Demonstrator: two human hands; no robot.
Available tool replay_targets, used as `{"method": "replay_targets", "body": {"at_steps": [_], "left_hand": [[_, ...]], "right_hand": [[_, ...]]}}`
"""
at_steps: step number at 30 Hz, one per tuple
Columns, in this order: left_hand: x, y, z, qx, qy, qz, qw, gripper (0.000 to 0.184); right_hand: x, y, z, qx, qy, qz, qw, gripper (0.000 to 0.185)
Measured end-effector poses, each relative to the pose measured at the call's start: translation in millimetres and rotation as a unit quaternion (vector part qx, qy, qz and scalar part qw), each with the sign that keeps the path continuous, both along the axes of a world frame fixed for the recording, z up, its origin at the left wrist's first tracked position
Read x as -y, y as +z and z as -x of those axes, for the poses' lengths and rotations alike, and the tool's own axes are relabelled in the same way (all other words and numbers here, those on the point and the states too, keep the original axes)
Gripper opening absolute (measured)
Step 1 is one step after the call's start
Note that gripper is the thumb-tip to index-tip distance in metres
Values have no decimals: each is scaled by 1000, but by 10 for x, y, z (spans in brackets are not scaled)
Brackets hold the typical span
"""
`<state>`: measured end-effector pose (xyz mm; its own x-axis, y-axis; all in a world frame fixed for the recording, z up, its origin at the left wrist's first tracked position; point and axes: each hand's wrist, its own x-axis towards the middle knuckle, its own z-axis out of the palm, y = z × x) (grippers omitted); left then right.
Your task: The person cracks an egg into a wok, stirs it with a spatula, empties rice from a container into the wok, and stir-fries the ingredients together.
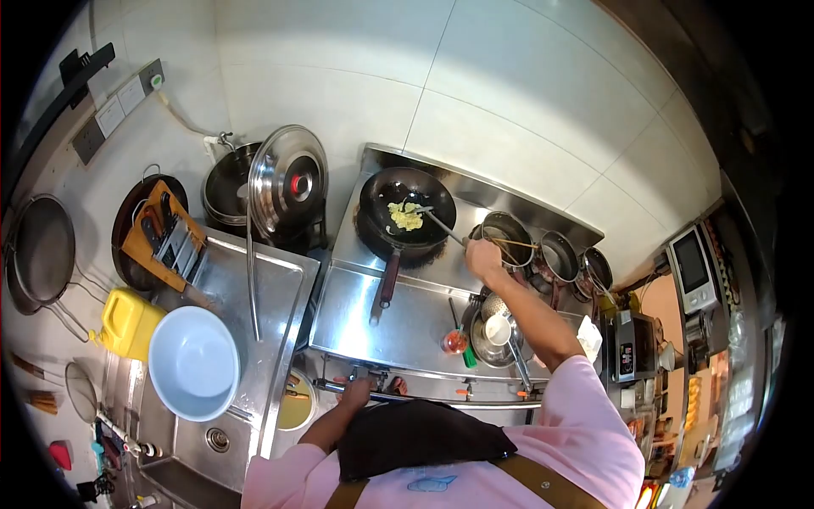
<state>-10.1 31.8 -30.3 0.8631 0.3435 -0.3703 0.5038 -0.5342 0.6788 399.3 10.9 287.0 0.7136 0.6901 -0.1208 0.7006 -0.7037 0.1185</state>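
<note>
My right hand (pixel 484 260) is closed round the handle of a long metal wok spatula (pixel 443 225), whose head reaches into the black wok (pixel 408 187). Yellow scrambled egg (pixel 405 217) lies in the wok, touching the spatula's head. The wok sits on the steel stove (pixel 356 293), its handle pointing towards me. Down at the stove's front edge, my left hand (pixel 356 392) has its fingers curled by the gas valves (pixel 365 371); what they grip is partly hidden.
Several pans, including a saucepan (pixel 560 256), stand right of the wok. Nearer are a jar of red contents (pixel 454 342) and a white ladle (pixel 498 330). Leftward stand a pot lid (pixel 289 182), knife block (pixel 157 237), blue basin (pixel 194 365) and yellow jug (pixel 131 323).
</note>
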Motion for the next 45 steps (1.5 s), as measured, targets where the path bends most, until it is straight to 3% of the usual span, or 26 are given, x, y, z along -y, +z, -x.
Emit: {"method": "replay_targets", "body": {"at_steps": [3,6,10,14,21,25,26,28,32,39,43,45], "left_hand": [[-1,-98,50,12,-13,-6,1000,20],[-6,-149,44,34,-5,-8,999,20],[-55,-125,30,34,-15,14,999,20],[-50,-86,36,40,-33,14,999,20],[-24,-96,42,51,-19,9,999,18],[-30,-140,78,62,-6,21,998,17],[-20,-140,66,4,16,46,999,20],[-17,-141,94,-1,9,48,999,21],[-26,-151,50,43,7,26,999,20],[-52,-180,92,7,-12,49,999,25],[-70,-182,86,42,-16,34,998,21],[-75,-127,88,6,-10,45,999,21]], "right_hand": [[246,97,131,-25,79,-28,996,32],[292,242,322,-10,42,-28,999,31],[271,-4,398,14,11,-11,1000,35],[271,181,619,-21,50,-70,996,33],[-99,-385,403,-15,-33,-70,997,29],[-90,-90,674,-33,2,-106,994,35],[-70,-102,622,-32,-7,-115,993,37],[-56,-133,584,-37,-36,-106,993,35],[31,-150,662,-43,-39,-90,994,38],[97,-220,586,17,-30,-6,999,30],[194,113,651,3,-7,-82,997,28],[213,169,693,5,0,-52,999,29]]}}
